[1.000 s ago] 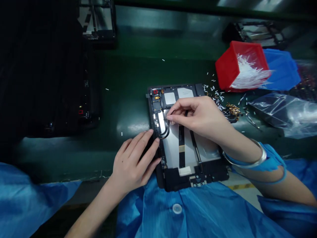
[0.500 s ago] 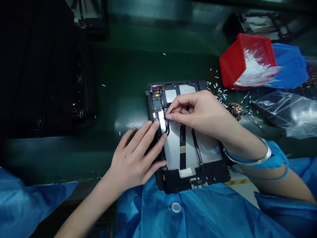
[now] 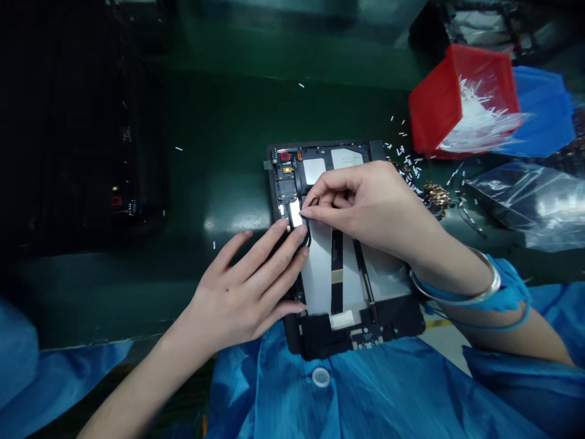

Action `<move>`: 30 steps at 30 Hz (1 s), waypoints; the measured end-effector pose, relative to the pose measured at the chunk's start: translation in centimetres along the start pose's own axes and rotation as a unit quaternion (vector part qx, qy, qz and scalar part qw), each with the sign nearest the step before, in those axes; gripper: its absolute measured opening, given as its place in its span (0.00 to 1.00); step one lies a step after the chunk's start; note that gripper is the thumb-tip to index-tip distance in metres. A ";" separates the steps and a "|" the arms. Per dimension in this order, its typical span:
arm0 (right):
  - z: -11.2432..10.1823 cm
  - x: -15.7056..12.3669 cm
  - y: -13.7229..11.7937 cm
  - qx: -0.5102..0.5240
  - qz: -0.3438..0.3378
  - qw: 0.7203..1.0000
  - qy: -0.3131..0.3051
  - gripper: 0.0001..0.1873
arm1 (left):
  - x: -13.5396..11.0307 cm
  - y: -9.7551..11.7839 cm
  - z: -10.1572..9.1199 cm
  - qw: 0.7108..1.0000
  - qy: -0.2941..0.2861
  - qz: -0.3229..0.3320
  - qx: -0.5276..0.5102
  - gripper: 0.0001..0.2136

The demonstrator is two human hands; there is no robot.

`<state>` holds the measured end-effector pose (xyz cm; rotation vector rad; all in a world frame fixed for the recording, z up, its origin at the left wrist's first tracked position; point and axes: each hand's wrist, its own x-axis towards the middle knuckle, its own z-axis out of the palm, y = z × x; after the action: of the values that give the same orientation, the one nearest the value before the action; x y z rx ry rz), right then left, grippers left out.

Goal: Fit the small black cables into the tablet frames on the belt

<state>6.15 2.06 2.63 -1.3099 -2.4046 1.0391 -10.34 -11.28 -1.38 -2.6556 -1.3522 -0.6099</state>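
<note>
An opened tablet [image 3: 319, 274] lies at the front edge of the bench with its inner parts facing up. My left hand [image 3: 256, 280] rests on its left side, fingers stretched out, the tips at a bright strip-shaped part [image 3: 295, 212]. Over the upper middle of the tablet, my right hand [image 3: 361, 198] pinches a thin black wire [image 3: 309, 239] between thumb and forefinger, beside that strip. The wire curves down close to my left fingertips; its ends are hidden. A black flat ribbon cable [image 3: 337, 268] runs down the tablet's middle.
At the right stand a red bin [image 3: 434, 113] with white strips in a bag and a blue bin [image 3: 546, 113]. Nearby lie a clear plastic bag [image 3: 530, 201], a heap of small coppery parts [image 3: 436, 198] and scattered white bits. Dark devices [image 3: 123, 201] stand at the left.
My left fingers have shifted slightly over the strip, covering its lower part. The right hand keeps its pinch, a touch further left. The whole view has shifted slightly.
</note>
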 end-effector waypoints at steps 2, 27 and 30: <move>0.0 0.0 0.0 0.001 -0.003 1.000 0.003 0.07 | 0.2 -0.2 -0.2 1.000 -0.009 0.015 -0.008 0.21; 0.2 0.1 0.1 -0.017 -0.021 0.999 0.036 0.04 | 1.0 -0.5 -0.3 0.998 -0.032 0.025 -0.056 0.22; -0.6 -0.8 0.1 -0.045 -0.050 0.990 0.127 0.07 | 2.0 -0.9 -0.1 0.999 -0.025 0.011 -0.036 0.23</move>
<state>6.99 1.73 3.13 -1.2495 -2.3200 0.6980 -10.03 -9.29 -0.61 -2.7563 -1.3358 -0.6051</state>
